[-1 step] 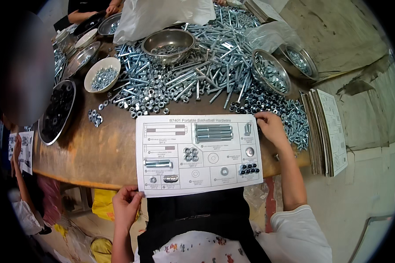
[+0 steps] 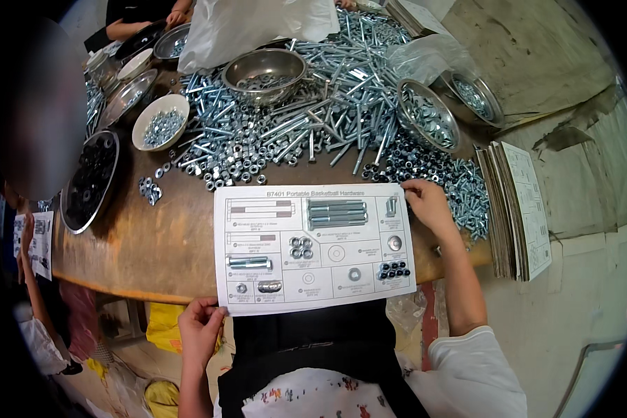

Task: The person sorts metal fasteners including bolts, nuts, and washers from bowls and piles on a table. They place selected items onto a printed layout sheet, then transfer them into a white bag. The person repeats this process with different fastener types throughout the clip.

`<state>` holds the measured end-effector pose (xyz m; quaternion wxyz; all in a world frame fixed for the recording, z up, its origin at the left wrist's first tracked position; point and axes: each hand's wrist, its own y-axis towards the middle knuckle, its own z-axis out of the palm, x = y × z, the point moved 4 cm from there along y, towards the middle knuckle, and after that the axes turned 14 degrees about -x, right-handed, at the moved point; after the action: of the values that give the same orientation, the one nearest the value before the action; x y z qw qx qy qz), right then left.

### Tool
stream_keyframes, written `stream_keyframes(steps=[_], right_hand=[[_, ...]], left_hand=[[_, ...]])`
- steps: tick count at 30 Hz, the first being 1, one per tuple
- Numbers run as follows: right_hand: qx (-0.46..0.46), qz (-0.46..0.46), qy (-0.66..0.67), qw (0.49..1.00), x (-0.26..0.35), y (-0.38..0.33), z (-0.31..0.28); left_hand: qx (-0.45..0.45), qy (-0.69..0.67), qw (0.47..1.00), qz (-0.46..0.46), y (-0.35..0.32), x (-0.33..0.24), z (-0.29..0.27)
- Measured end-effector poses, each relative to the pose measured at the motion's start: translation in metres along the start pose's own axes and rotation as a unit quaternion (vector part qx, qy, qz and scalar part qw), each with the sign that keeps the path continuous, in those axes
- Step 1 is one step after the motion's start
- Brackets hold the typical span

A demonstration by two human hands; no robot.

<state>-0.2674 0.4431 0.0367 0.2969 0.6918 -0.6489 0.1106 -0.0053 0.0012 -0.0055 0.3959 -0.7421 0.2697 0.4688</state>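
Observation:
A white printed parts sheet [image 2: 313, 247] lies at the near edge of the round brown table [image 2: 153, 244]. On its boxes rest long silver bolts [image 2: 336, 212], a short bolt [image 2: 249, 262], silver nuts [image 2: 300, 247], a washer [image 2: 395, 242] and black nuts [image 2: 394, 269]. My left hand [image 2: 200, 327] pinches the sheet's lower left corner, off the table edge. My right hand [image 2: 428, 205] holds the upper right corner, beside loose nuts.
A big heap of silver bolts and nuts [image 2: 292, 125] covers the far table, with steel bowls [image 2: 265, 70] [image 2: 428, 115], a white bowl [image 2: 160, 122] and a dark tray of black parts [image 2: 90, 181]. Stacked sheets [image 2: 519, 209] lie right. Another person [image 2: 28, 244] stands left.

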Motion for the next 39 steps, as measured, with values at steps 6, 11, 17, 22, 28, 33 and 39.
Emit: stream_keyframes(steps=[6, 11, 17, 22, 28, 33, 39], right_hand=[[0.007, 0.019, -0.044, 0.999, -0.008, 0.01, 0.011], [0.03, 0.064, -0.002, 0.998, -0.014, 0.022, 0.011], [0.072, 0.079, 0.091, 0.99, -0.043, 0.029, 0.03], [0.157, 0.155, 0.247, 0.944, 0.016, 0.015, 0.056], [0.191, 0.19, 0.303, 0.914, 0.108, -0.009, 0.109], [0.26, 0.158, 0.348, 0.886, 0.182, -0.023, 0.17], [0.348, 0.136, 0.35, 0.859, 0.266, -0.047, 0.201]], left_hand=[[0.005, -0.035, 0.998, -0.042, 0.005, 0.013, -0.001], [-0.001, -0.044, 0.997, -0.068, 0.003, 0.007, -0.001], [0.004, -0.09, 0.993, -0.074, 0.001, 0.024, -0.008], [-0.048, -0.144, 0.982, -0.109, -0.012, 0.031, -0.052], [-0.158, -0.14, 0.974, -0.084, -0.003, 0.054, -0.128], [-0.214, -0.133, 0.965, -0.071, 0.019, 0.067, -0.212], [-0.262, -0.192, 0.944, -0.058, 0.044, 0.083, -0.294]])
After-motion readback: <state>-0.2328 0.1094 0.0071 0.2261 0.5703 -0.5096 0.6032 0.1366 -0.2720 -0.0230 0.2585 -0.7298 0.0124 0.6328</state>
